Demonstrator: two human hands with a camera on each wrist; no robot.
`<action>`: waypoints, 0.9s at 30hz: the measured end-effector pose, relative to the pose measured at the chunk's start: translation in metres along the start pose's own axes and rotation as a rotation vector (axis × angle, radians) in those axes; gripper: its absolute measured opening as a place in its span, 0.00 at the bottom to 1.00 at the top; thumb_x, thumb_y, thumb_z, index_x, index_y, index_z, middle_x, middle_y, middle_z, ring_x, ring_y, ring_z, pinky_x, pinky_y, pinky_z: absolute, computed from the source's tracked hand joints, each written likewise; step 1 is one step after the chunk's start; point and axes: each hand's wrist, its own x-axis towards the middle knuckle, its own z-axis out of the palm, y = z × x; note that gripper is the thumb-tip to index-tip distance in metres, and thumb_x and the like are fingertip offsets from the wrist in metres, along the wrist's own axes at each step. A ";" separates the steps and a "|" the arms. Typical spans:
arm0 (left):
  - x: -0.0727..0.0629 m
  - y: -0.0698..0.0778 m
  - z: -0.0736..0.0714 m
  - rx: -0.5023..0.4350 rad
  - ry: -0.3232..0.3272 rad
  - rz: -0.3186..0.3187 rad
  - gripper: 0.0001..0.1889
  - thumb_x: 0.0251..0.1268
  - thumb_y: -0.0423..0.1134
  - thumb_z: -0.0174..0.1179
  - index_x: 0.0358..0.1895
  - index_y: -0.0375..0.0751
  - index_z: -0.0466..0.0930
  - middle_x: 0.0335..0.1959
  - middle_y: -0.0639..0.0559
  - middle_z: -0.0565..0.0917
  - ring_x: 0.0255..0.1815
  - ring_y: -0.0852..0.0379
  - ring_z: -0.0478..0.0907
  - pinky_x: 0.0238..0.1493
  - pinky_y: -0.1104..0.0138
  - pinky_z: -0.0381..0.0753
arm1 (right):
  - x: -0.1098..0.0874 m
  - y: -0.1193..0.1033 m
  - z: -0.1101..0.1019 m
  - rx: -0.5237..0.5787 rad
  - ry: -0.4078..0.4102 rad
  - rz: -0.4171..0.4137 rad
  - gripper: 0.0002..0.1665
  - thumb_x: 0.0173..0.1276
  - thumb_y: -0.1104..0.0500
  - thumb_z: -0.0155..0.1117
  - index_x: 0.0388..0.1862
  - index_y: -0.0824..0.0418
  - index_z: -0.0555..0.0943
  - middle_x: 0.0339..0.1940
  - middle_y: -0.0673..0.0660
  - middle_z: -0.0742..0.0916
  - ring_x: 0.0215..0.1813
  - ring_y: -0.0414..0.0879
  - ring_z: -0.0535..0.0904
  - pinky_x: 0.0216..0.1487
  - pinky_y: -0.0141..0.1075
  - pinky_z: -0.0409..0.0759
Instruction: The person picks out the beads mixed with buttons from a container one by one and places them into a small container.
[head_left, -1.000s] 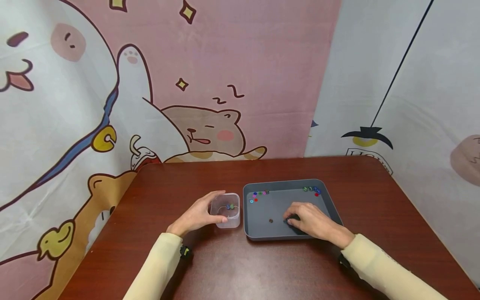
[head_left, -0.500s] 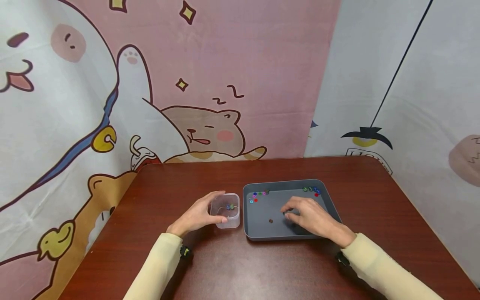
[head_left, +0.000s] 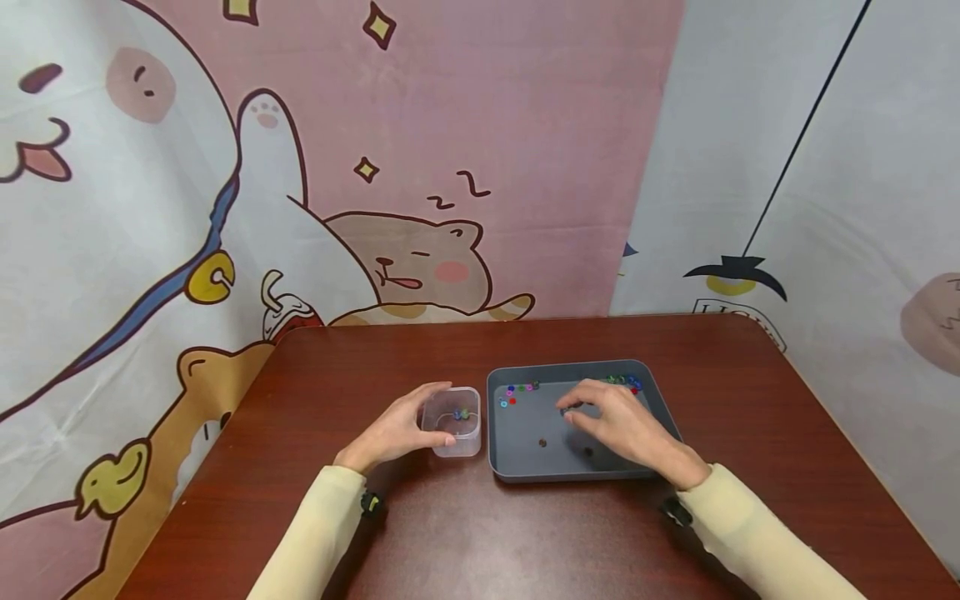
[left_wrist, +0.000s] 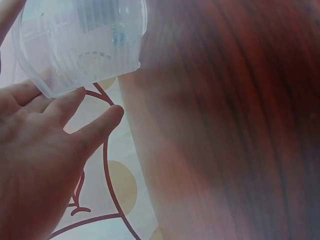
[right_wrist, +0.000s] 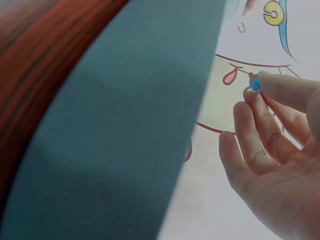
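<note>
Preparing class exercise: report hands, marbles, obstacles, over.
Left hand holding clear plastic box, two marbles inside. Right hand pinching blue marble above gray tray. Tray wall between marble and box.

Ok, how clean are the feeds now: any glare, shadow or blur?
Head: pale glare on the near tabletop, soft shadow in the gray tray by the right hand; left wrist: plastic container hazy, tabletop blurred; right wrist: gray tray soft, backdrop washed out.

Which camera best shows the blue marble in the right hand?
The right wrist view: the blue marble, pinched in the right hand, appears larger there, its clear and blue parts readable. The head view shows only a small dark speck in the pinch; the left wrist view doesn't show it.
</note>
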 end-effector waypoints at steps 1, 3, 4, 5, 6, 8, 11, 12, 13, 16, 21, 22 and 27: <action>0.000 0.000 0.000 -0.001 -0.001 0.000 0.49 0.54 0.50 0.80 0.79 0.47 0.65 0.75 0.52 0.70 0.71 0.50 0.69 0.72 0.44 0.67 | 0.001 -0.001 0.000 0.003 0.006 0.000 0.12 0.69 0.65 0.73 0.48 0.53 0.89 0.45 0.45 0.88 0.48 0.43 0.85 0.47 0.45 0.85; 0.000 0.000 0.000 -0.002 -0.003 -0.002 0.49 0.54 0.50 0.80 0.79 0.47 0.65 0.75 0.52 0.70 0.71 0.50 0.69 0.72 0.44 0.66 | 0.003 -0.004 -0.001 0.008 0.017 0.002 0.12 0.69 0.65 0.73 0.48 0.52 0.89 0.46 0.44 0.88 0.49 0.42 0.85 0.48 0.44 0.85; 0.000 0.000 0.000 -0.001 -0.003 -0.003 0.49 0.54 0.51 0.80 0.79 0.47 0.65 0.75 0.51 0.70 0.71 0.50 0.69 0.72 0.44 0.66 | 0.005 -0.005 -0.001 0.010 0.024 0.003 0.12 0.69 0.65 0.73 0.48 0.52 0.89 0.46 0.44 0.88 0.49 0.42 0.85 0.48 0.44 0.85; 0.000 0.000 0.000 0.000 -0.005 -0.005 0.49 0.54 0.51 0.80 0.79 0.47 0.65 0.76 0.51 0.69 0.71 0.50 0.69 0.73 0.44 0.66 | 0.006 -0.007 -0.001 0.010 0.030 0.004 0.12 0.69 0.64 0.73 0.48 0.52 0.89 0.46 0.44 0.88 0.49 0.42 0.85 0.49 0.44 0.85; 0.000 0.000 0.000 0.000 -0.005 -0.006 0.49 0.54 0.51 0.80 0.79 0.48 0.65 0.76 0.51 0.69 0.71 0.50 0.69 0.73 0.44 0.66 | 0.007 -0.009 -0.001 0.010 0.036 0.005 0.12 0.70 0.64 0.73 0.49 0.51 0.89 0.47 0.44 0.88 0.50 0.43 0.85 0.50 0.44 0.84; 0.000 0.000 0.000 0.001 -0.006 -0.007 0.49 0.54 0.52 0.80 0.79 0.48 0.65 0.76 0.51 0.69 0.71 0.50 0.69 0.73 0.43 0.66 | 0.009 -0.012 -0.002 0.014 0.045 0.004 0.11 0.71 0.63 0.72 0.49 0.51 0.89 0.48 0.43 0.88 0.51 0.43 0.85 0.50 0.44 0.84; 0.000 0.000 0.000 0.004 -0.006 -0.006 0.49 0.54 0.52 0.80 0.79 0.47 0.65 0.76 0.51 0.69 0.71 0.50 0.69 0.73 0.43 0.66 | 0.013 -0.018 -0.002 0.025 0.059 -0.009 0.11 0.72 0.62 0.71 0.49 0.50 0.89 0.48 0.44 0.88 0.51 0.44 0.85 0.49 0.44 0.84; 0.000 0.000 0.000 0.005 -0.007 -0.005 0.49 0.54 0.52 0.80 0.79 0.47 0.65 0.76 0.51 0.69 0.71 0.50 0.69 0.73 0.44 0.66 | 0.015 -0.020 -0.002 0.033 0.063 -0.013 0.11 0.72 0.62 0.71 0.49 0.50 0.89 0.49 0.44 0.88 0.51 0.44 0.85 0.49 0.44 0.84; 0.000 0.001 0.000 0.006 -0.007 -0.004 0.50 0.54 0.52 0.80 0.79 0.47 0.65 0.76 0.51 0.69 0.71 0.50 0.69 0.73 0.44 0.66 | 0.017 -0.022 -0.002 0.042 0.066 -0.016 0.11 0.72 0.62 0.71 0.49 0.50 0.89 0.49 0.44 0.88 0.50 0.44 0.85 0.49 0.44 0.84; 0.000 0.001 0.000 0.003 -0.006 -0.004 0.50 0.54 0.53 0.80 0.79 0.47 0.65 0.76 0.51 0.69 0.71 0.50 0.69 0.73 0.44 0.66 | 0.022 -0.028 -0.001 0.066 0.068 -0.018 0.11 0.72 0.61 0.71 0.50 0.49 0.89 0.50 0.43 0.88 0.50 0.42 0.85 0.49 0.44 0.84; 0.000 0.002 0.000 -0.006 -0.002 -0.002 0.50 0.54 0.53 0.80 0.79 0.46 0.64 0.75 0.50 0.69 0.70 0.49 0.70 0.72 0.43 0.67 | 0.030 -0.039 0.001 0.108 0.072 -0.008 0.11 0.71 0.60 0.72 0.51 0.49 0.89 0.50 0.43 0.87 0.51 0.42 0.84 0.51 0.46 0.83; 0.000 0.002 0.000 -0.007 -0.001 -0.001 0.50 0.54 0.52 0.80 0.79 0.46 0.64 0.75 0.50 0.70 0.70 0.49 0.70 0.71 0.43 0.68 | 0.032 -0.041 0.002 0.115 0.075 -0.007 0.11 0.71 0.60 0.72 0.50 0.50 0.89 0.50 0.43 0.87 0.51 0.42 0.84 0.52 0.46 0.83; 0.000 0.001 0.000 -0.008 0.000 0.004 0.49 0.54 0.49 0.80 0.79 0.46 0.65 0.75 0.51 0.70 0.70 0.50 0.70 0.72 0.44 0.68 | 0.041 -0.051 0.007 0.157 0.089 -0.018 0.10 0.71 0.60 0.72 0.50 0.51 0.89 0.48 0.43 0.88 0.51 0.42 0.84 0.52 0.46 0.84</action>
